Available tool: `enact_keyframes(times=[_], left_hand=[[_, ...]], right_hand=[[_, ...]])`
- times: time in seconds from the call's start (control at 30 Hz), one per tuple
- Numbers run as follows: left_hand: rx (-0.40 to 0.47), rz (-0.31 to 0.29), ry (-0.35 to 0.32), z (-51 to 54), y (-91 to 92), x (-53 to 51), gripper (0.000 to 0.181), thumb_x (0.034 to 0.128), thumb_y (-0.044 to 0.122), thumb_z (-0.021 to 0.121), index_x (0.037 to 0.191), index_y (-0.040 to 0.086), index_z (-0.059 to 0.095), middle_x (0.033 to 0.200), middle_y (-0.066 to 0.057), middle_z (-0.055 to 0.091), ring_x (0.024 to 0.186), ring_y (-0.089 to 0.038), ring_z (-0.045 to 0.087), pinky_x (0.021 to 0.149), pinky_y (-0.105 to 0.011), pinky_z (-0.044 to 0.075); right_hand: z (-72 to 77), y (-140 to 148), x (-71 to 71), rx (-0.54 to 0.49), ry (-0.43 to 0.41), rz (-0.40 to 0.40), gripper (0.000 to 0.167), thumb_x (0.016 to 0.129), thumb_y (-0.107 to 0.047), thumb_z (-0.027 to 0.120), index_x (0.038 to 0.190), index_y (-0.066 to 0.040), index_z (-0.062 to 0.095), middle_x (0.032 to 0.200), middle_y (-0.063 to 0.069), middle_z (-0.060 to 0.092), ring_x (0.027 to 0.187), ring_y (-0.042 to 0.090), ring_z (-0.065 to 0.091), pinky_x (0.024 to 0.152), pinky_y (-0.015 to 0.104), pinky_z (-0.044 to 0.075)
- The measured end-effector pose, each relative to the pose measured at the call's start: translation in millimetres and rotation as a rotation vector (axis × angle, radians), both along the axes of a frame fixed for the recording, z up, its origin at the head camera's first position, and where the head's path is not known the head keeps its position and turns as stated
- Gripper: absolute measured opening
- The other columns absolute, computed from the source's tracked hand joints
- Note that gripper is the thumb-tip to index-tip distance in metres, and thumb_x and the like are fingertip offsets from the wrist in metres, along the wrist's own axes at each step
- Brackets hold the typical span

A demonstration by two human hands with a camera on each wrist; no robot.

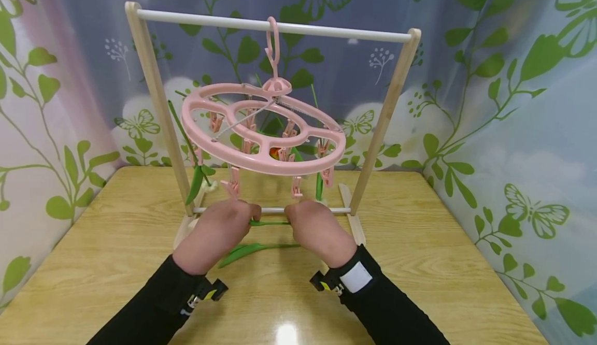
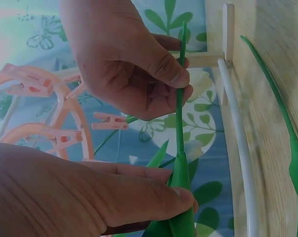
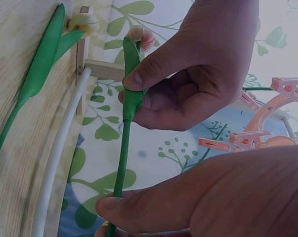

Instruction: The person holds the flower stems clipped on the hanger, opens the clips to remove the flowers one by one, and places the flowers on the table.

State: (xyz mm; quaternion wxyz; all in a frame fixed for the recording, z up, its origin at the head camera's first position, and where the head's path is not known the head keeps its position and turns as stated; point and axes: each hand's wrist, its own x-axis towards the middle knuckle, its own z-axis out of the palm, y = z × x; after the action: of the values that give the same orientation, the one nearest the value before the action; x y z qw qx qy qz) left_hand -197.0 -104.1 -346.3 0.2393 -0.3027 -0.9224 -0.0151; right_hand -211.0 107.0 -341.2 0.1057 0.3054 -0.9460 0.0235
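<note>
though obscured in head view, wrist-clear leaf (image 2: 182, 170)

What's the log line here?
left hand: pinches green stem, leafy part | right hand: pinches same stem | second stem: on table | pink hanger: on rack

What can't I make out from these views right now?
Red thing: head view; too small, partly blocked by the hanger.
Held leaf: head view; mostly behind the left hand.
Held stem, tip: head view; behind the right hand.
Table stem, lower end: right wrist view; cut off by the left edge.
</note>
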Motion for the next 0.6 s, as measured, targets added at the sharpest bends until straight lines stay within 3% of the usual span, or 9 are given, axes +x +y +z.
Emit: enact_keyframes(times=[0.23,0.4,0.53,0.6], left_hand=[[0.016,0.015,-0.062,-1.7,0.2,0.2,0.028,0.0892,-0.006,0.062,0.094,0.016,0.077,0.054,0.010,0.036,0.048,-0.005,0.035,0.045,-0.020,0.035],[0.019,0.004,-0.070,-4.3,-0.4,1.2,0.027,0.0898,-0.008,0.062,0.091,0.016,0.075,0.056,0.009,0.025,0.051,-0.005,0.026,0.050,-0.019,0.035],[0.017,-0.006,-0.071,-8.2,-0.5,1.1,0.030,0.0896,-0.009,0.058,0.084,0.018,0.071,0.061,0.010,0.014,0.053,-0.005,0.018,0.049,-0.018,0.027],[0.032,-0.001,-0.110,-10.0,-0.2,-0.1,0.032,0.0901,-0.009,0.055,0.082,0.018,0.069,0.062,0.010,0.012,0.054,-0.006,0.017,0.050,-0.019,0.022]], right_hand=[[-3.6,-0.7,-1.7,-0.019,-0.033,0.006,0.022,0.096,-0.001,0.058,0.079,-0.013,0.067,0.061,-0.005,0.049,0.055,0.009,0.043,0.050,0.022,0.031],[-6.3,-3.4,-4.4,-0.005,-0.087,-0.037,0.019,0.097,-0.003,0.059,0.083,-0.013,0.069,0.064,-0.005,0.052,0.057,0.010,0.048,0.050,0.023,0.036],[-9.1,-5.5,-6.8,0.023,-0.138,-0.071,0.019,0.098,-0.005,0.058,0.085,-0.014,0.069,0.065,-0.004,0.054,0.058,0.010,0.049,0.050,0.024,0.038],[-9.9,-6.3,-7.4,0.033,-0.163,-0.086,0.019,0.098,-0.007,0.057,0.086,-0.014,0.069,0.065,-0.004,0.053,0.058,0.010,0.049,0.049,0.024,0.037]])
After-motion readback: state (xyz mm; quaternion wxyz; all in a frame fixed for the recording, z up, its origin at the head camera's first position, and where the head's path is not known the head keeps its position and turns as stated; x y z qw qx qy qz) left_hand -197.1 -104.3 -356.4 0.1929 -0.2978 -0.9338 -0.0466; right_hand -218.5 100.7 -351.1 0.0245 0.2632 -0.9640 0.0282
